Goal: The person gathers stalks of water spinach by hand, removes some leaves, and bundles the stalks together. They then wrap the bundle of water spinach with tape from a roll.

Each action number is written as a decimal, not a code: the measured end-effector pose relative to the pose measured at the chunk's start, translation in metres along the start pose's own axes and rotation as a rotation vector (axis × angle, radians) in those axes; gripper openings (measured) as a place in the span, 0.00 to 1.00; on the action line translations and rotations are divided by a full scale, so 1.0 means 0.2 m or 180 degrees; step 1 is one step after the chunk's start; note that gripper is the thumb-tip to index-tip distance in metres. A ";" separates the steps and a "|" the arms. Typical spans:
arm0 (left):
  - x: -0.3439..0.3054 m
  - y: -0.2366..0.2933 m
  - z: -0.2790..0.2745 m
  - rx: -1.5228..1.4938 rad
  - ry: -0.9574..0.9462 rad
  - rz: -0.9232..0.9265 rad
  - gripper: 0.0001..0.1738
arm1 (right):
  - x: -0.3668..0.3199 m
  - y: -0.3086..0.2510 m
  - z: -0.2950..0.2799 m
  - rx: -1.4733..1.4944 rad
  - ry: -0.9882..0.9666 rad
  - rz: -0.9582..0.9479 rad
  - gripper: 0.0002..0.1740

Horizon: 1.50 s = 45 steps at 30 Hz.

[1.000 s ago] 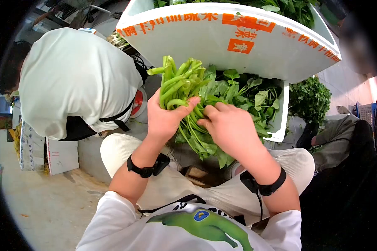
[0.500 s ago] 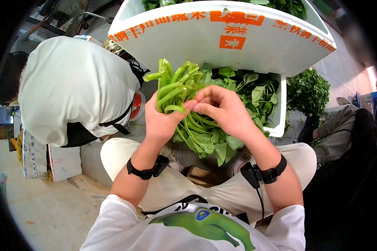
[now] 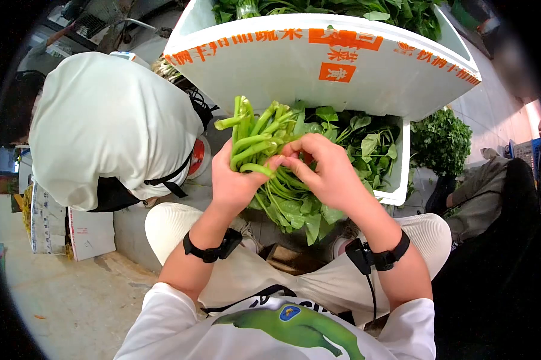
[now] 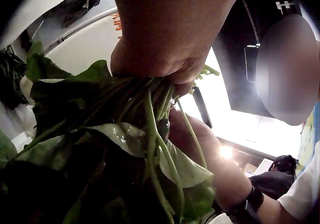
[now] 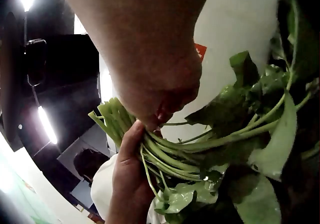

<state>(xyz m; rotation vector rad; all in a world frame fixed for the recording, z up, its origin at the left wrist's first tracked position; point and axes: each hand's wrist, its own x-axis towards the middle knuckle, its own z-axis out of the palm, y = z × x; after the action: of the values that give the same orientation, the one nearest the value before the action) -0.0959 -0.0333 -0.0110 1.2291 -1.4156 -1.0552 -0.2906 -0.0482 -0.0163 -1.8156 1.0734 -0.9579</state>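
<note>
My left hand grips a thick bunch of leafy greens, its pale cut stem ends pointing up and away from me. The leaves hang down below and to the right of that hand. My right hand has its thumb and forefinger brought together right at the left thumb, at the side of the bunch. In the right wrist view, a thin stem runs into the right fingers, which pinch it. In the left wrist view, leaves and a few loose stems dangle under the left hand.
A white foam box with orange print and greens inside stands ahead. Below it, a lower white box holds more leafy greens. Herbs lie to the right. A person in a white top bends at the left.
My right hand has moved from the stems lower on the bunch up and left to the left thumb, fingertips now together there. My left hand keeps its hold on the greens.
</note>
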 end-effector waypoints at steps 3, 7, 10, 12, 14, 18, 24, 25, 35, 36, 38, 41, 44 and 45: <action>0.00 0.00 0.01 -0.0160 0.0004 -0.0083 0.27 | 0.00 0.00 0.00 -0.0007 -0.0002 -0.0070 0.08; 0.01 0.01 0.02 -0.0404 -0.0053 -0.0151 0.28 | 0.00 -0.02 0.00 0.0464 0.0034 0.0308 0.08; 0.01 0.01 0.02 -0.0394 -0.0084 -0.0169 0.28 | -0.01 -0.03 0.00 0.0850 -0.0014 0.0570 0.08; 0.01 0.00 0.01 -0.0191 -0.0133 -0.0163 0.28 | -0.01 -0.03 0.01 0.1044 -0.0055 0.0674 0.08; 0.02 0.00 0.01 -0.0154 -0.0148 -0.0152 0.28 | -0.01 -0.01 0.02 0.1168 -0.0072 0.0676 0.09; 0.01 0.01 0.03 -0.0279 -0.0130 -0.0161 0.27 | -0.01 0.03 0.02 0.1331 -0.0187 0.0638 0.10; 0.01 0.01 0.02 -0.0239 -0.0248 -0.0026 0.26 | -0.01 -0.02 -0.04 0.0940 -0.0220 0.0492 0.11; 0.01 0.01 0.02 -0.0255 -0.0245 -0.0034 0.26 | -0.01 -0.04 -0.07 0.0697 -0.0263 0.0384 0.11; -0.01 -0.01 0.00 0.0277 -0.0239 -0.0078 0.28 | -0.06 -0.06 -0.23 -0.0097 -0.0262 0.0117 0.06; -0.01 0.01 0.00 0.0291 -0.0187 -0.0003 0.27 | -0.06 -0.07 -0.30 -0.0210 -0.0171 0.0210 0.06; -0.02 0.03 -0.02 0.0614 -0.0116 -0.0061 0.26 | -0.09 0.03 -0.47 -0.0653 0.0310 0.0190 0.07; -0.03 0.03 -0.02 0.0475 -0.0107 -0.0180 0.25 | -0.18 0.10 -0.80 -0.1521 0.0988 0.0779 0.10; -0.03 0.01 -0.04 0.0386 -0.0201 -0.0136 0.24 | -0.25 0.19 -1.03 -0.2319 0.1054 0.1998 0.11; -0.03 0.01 -0.04 0.0453 -0.0166 -0.0136 0.23 | -0.28 0.25 -1.09 -0.2329 0.1061 0.2024 0.11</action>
<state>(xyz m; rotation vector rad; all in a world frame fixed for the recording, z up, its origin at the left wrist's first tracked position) -0.0873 -0.0272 -0.0077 1.3476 -1.5322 -1.0365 -0.5181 -0.0683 0.0120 -1.6606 2.2604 -0.5016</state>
